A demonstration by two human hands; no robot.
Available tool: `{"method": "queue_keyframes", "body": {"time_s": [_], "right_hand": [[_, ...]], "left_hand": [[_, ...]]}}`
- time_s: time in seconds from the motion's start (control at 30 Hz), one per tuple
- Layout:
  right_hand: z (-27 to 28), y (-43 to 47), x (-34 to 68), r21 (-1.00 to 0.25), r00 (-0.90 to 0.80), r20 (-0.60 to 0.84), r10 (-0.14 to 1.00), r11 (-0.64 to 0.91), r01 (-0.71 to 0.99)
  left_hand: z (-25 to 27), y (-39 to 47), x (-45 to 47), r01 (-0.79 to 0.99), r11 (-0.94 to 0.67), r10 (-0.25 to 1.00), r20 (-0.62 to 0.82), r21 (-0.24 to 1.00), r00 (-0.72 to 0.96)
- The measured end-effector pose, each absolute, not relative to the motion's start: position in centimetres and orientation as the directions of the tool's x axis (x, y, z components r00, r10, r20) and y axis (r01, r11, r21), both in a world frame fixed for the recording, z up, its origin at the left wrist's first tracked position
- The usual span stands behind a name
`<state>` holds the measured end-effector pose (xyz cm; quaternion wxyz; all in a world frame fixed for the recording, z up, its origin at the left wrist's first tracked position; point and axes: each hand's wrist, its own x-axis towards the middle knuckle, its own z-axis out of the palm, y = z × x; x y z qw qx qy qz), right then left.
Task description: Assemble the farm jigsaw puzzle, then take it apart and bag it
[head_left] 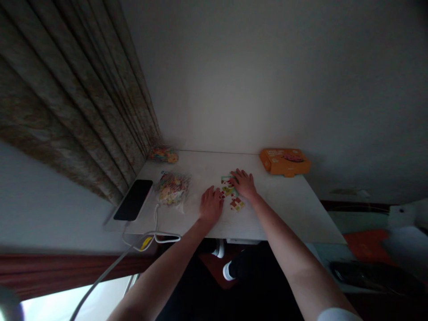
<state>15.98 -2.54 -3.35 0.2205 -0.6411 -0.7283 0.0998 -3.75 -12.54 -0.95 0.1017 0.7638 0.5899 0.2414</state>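
Flat, colourful puzzle pieces (228, 191) in red, green and white lie on the white table (200, 165). My right hand (244, 183) rests at their upper right with its fingers spread, its fingertips over some of them. On the left side of the pieces, my left hand (211, 207) lies palm down, fingers stretched forward and the thumb side close to a red piece. A brown-and-yellow cluster of pieces (236, 203) sits below the right hand, in front of the wrist. Whatever is under the fingers is hidden.
A clear bag of colourful pieces (174, 189) lies left of my hands, with another bag (163, 154) behind it. A phone (133, 200) with a white cable (156, 232) is at the left edge. An orange box (286, 162) stands back right, by the wall.
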Motion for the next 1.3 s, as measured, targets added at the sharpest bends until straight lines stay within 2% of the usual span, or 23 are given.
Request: {"method": "queue_keyframes", "body": {"time_s": [0.17, 0.27, 0.33, 0.4, 0.5, 0.57, 0.67, 0.73, 0.87, 0.93, 1.07, 1.17, 1.23, 1.3], "right_hand": [[-4.0, -2.2, 16.4, -0.519, -0.020, 0.291, 0.957, 0.175, 0.837], [-4.0, -2.1, 16.9, -0.601, 0.047, 0.347, 0.937, 0.183, 0.778], [-4.1, -2.2, 17.4, -0.632, 0.127, 0.364, 0.923, 0.144, 0.762], [-4.1, -2.5, 17.9, -0.618, 0.174, 0.341, 0.924, 0.081, 0.782], [-3.8, -2.9, 18.7, -0.542, 0.123, 0.242, 0.962, 0.029, 0.840], [-3.4, -3.0, 19.1, -0.500, 0.066, 0.163, 0.984, 0.025, 0.866], [-2.3, -2.7, 19.5, -0.440, 0.036, 0.043, 0.998, -0.014, 0.898], [-1.5, -2.3, 19.6, -0.405, 0.052, -0.056, 0.997, -0.070, 0.912], [-0.1, -1.7, 19.7, -0.436, 0.066, -0.241, 0.968, -0.168, 0.884], [0.3, -1.8, 19.8, -0.457, 0.065, -0.265, 0.962, -0.185, 0.870], [0.7, -2.3, 20.5, -0.473, 0.085, -0.223, 0.971, -0.184, 0.862], [0.9, -3.1, 21.0, -0.600, 0.052, -0.178, 0.983, -0.150, 0.786], [1.0, -3.6, 21.1, -0.745, -0.032, -0.180, 0.983, -0.115, 0.657], [1.0, -4.0, 20.7, -0.833, -0.136, -0.225, 0.965, -0.118, 0.540]], "left_hand": [[-0.3, -9.5, -3.1, 0.859, -0.142, 0.990, 0.068, 0.491, 0.125], [-0.1, -8.2, -3.4, 0.813, -0.021, 0.997, -0.043, 0.582, 0.056], [-0.2, -7.6, -3.7, 0.743, 0.010, 0.997, -0.065, 0.669, 0.045], [-0.2, -7.2, -4.0, 0.654, 0.008, 0.998, -0.048, 0.757, 0.044], [0.2, -6.7, -4.1, 0.553, 0.032, 0.995, -0.079, 0.833, 0.061], [0.7, -6.3, -3.8, 0.601, 0.028, 0.985, -0.126, 0.799, 0.121], [1.7, -5.3, -2.9, 0.780, -0.099, 0.958, -0.153, 0.618, 0.243], [2.2, -4.4, -2.1, 0.832, -0.161, 0.943, -0.167, 0.531, 0.288], [2.9, -2.2, -1.1, 0.879, -0.143, 0.917, -0.273, 0.454, 0.290], [3.2, -1.1, -0.9, 0.906, -0.122, 0.899, -0.341, 0.406, 0.274], [4.1, 0.9, -0.6, 0.940, -0.093, 0.862, -0.446, 0.328, 0.241], [4.6, 1.7, 0.0, 0.954, -0.077, 0.849, -0.482, 0.289, 0.215], [4.8, 1.6, 0.2, 0.956, -0.075, 0.853, -0.479, 0.284, 0.209], [4.8, 1.2, 0.2, 0.949, -0.082, 0.853, -0.471, 0.305, 0.225]]}}
